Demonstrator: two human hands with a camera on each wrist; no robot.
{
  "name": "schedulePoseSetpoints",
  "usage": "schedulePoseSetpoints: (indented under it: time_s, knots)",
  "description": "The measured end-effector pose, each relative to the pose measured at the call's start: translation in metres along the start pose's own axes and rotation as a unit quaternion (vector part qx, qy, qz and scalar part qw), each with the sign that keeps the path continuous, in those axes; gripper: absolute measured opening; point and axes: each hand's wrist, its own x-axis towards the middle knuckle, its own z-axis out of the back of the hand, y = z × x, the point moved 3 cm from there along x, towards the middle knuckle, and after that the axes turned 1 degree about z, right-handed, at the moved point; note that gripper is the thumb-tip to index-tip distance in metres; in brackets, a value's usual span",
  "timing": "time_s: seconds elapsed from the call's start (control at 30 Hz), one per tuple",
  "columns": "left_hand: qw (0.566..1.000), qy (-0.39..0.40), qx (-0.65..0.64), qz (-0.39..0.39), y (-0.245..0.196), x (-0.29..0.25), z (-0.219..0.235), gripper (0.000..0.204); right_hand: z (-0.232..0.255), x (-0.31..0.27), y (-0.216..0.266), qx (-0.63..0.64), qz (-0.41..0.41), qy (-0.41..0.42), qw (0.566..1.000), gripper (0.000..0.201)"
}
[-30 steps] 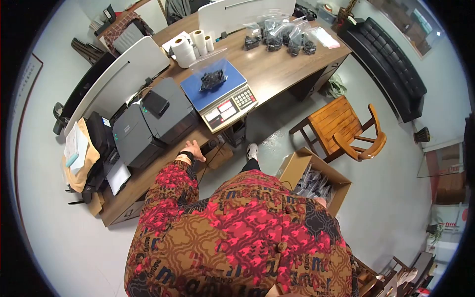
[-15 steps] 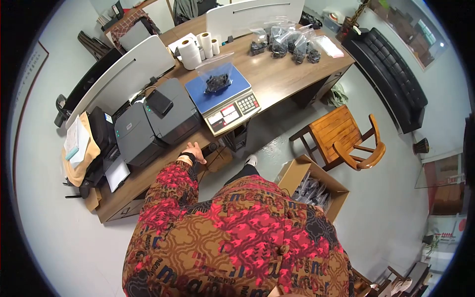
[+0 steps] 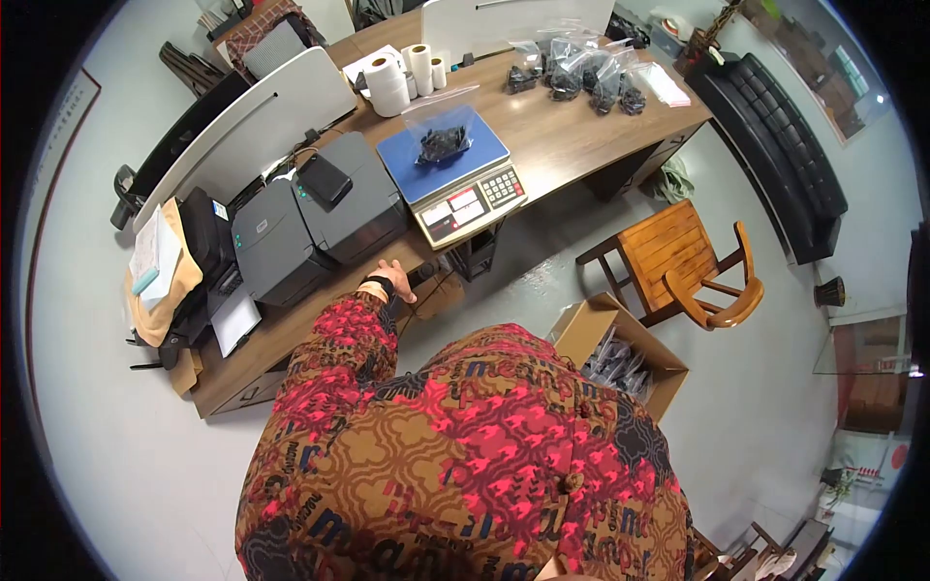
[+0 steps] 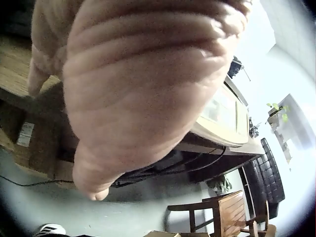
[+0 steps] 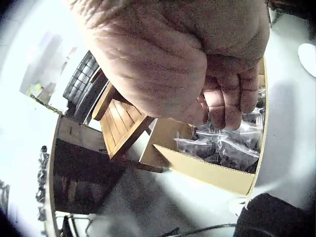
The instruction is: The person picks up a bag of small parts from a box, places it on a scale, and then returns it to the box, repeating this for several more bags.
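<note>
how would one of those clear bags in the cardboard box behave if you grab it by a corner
Likely floppy: each clear bag is thin, creased film that would sag. Its dark contents seem loose, so they would probably slump to the low end. The glossy film may be a bit slippery. The right hand is at the cardboard box, fingers reaching in among the bags.

Curled right hand (image 5: 197,64) above bagged box (image 5: 207,170)

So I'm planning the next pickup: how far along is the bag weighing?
Done: several filled clear plastic bags lie at the wooden desk's far end. In hand: one bag of dark parts sits on the blue-topped scale; the right hand reaches into the cardboard box, the left hand rests on the desk edge. Left: many bags remain boxed.
</note>
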Motion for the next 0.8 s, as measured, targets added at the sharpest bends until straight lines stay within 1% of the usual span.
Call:
schedulePoseSetpoints:
  time_s: [0.03, 0.07, 0.13, 0.17, 0.27, 0.3, 0.33, 0.37, 0.4, 0.43, 0.47, 0.5, 0.53, 0.57, 0.63, 0.67, 0.7, 0.8]
  knots:
    - [1.000, 0.006, -0.004, 0.003, -0.001, -0.007, 0.003, 0.124, -0.009, 0.000, -0.003, -0.007, 0.016, -0.027, 0.999, 0.021]
    - [1.000, 0.007, -0.005, 0.001, -0.001, -0.006, 0.003, 0.123, -0.003, 0.001, 0.001, -0.029, 0.025, -0.007, 0.999, 0.019]
    - [1.000, 0.013, -0.012, 0.001, -0.002, -0.008, 0.004, 0.121, 0.010, -0.001, 0.008, -0.039, 0.033, 0.003, 0.999, 0.019]
    - [1.000, 0.015, -0.013, -0.002, -0.002, -0.012, 0.006, 0.121, 0.018, -0.003, 0.010, -0.035, 0.034, 0.002, 0.999, 0.019]
    - [1.000, 0.001, -0.011, -0.011, -0.002, -0.001, 0.000, 0.119, 0.047, -0.016, 0.023, -0.010, 0.053, -0.015, 0.998, 0.019]
    - [0.999, -0.014, -0.020, -0.022, -0.001, -0.001, -0.002, 0.118, 0.052, -0.021, 0.029, -0.005, 0.053, -0.017, 0.998, 0.019]
    - [0.999, -0.031, -0.028, -0.033, 0.001, -0.003, -0.003, 0.117, 0.049, -0.023, 0.032, -0.001, 0.056, -0.021, 0.998, 0.019]
    - [0.999, -0.031, -0.027, -0.033, 0.003, -0.007, -0.004, 0.117, 0.037, -0.023, 0.029, 0.000, 0.055, -0.021, 0.998, 0.019]
    - [0.998, -0.040, -0.012, -0.055, 0.004, -0.013, -0.004, 0.115, 0.016, -0.019, 0.023, -0.021, 0.038, -0.021, 0.999, 0.019]
    - [0.996, -0.050, 0.003, -0.077, 0.005, -0.015, -0.004, 0.114, 0.009, -0.020, 0.026, -0.040, 0.020, -0.021, 0.999, 0.019]
    - [0.996, -0.047, 0.008, -0.074, 0.002, -0.014, -0.001, 0.114, 0.003, -0.016, 0.022, -0.035, 0.020, -0.016, 0.999, 0.019]
    - [0.994, -0.050, -0.001, -0.093, 0.004, -0.015, -0.002, 0.110, -0.004, -0.019, 0.023, 0.009, -0.003, -0.014, 1.000, 0.019]
    - [0.992, -0.052, -0.010, -0.113, 0.008, -0.014, -0.004, 0.106, -0.005, -0.024, 0.029, 0.053, -0.027, -0.011, 0.998, 0.019]
    - [0.992, -0.051, -0.006, -0.114, 0.010, -0.011, -0.005, 0.106, -0.006, -0.028, 0.034, 0.056, -0.030, -0.009, 0.998, 0.019]
    - [0.987, -0.059, -0.016, -0.150, 0.014, -0.005, -0.009, 0.092, -0.003, -0.041, 0.045, 0.045, -0.019, -0.014, 0.999, 0.019]
    - [0.987, -0.055, -0.014, -0.152, 0.018, -0.003, -0.013, 0.092, 0.007, -0.051, 0.055, 0.047, -0.019, -0.012, 0.999, 0.019]
    - [0.987, -0.050, -0.014, -0.151, 0.001, 0.000, -0.011, 0.090, 0.022, -0.044, 0.051, 0.080, -0.068, 0.042, 0.994, 0.019]
    - [0.986, -0.038, -0.005, -0.159, -0.005, 0.001, -0.016, 0.086, 0.009, -0.050, 0.045, 0.042, -0.083, 0.024, 0.995, 0.019]
